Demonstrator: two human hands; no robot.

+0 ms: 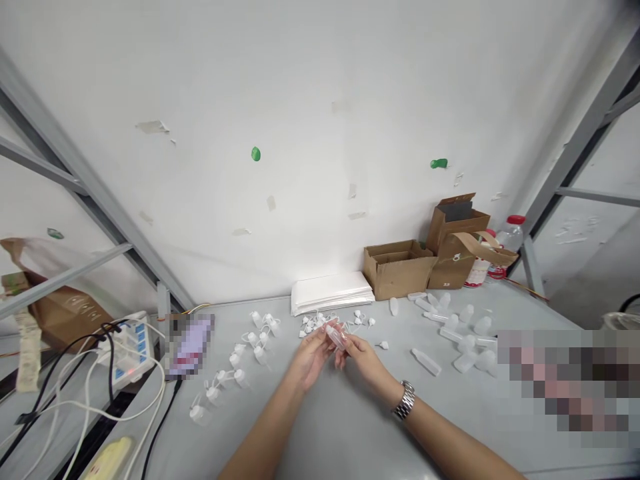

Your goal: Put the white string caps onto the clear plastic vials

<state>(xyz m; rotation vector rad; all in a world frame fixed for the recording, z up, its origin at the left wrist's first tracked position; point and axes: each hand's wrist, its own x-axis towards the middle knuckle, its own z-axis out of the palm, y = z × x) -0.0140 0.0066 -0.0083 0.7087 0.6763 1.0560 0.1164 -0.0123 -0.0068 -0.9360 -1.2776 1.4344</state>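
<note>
Near the middle of the table both hands meet around a small translucent plastic bottle (335, 338). My left hand (311, 355) has its fingers closed at the bottle's upper end; whether a cap is pinched there too I cannot make out. From the other side my right hand (364, 359), with a metal watch on its wrist, grips the bottle. Just beyond the hands lies a pile of white caps (316, 323) with thin straps, and one loose cap (383, 345) is right of them. Several capped bottles (235, 360) stand to the left. Uncapped bottles (465, 343) lie scattered on the right.
White sheets (333, 292) are stacked against the wall, beside an open cardboard box (400, 275) and a brown paper bag (453, 260). On the left are a phone (193, 345), a power strip (133, 353) and tangled cables. A blurred-out patch covers the right edge.
</note>
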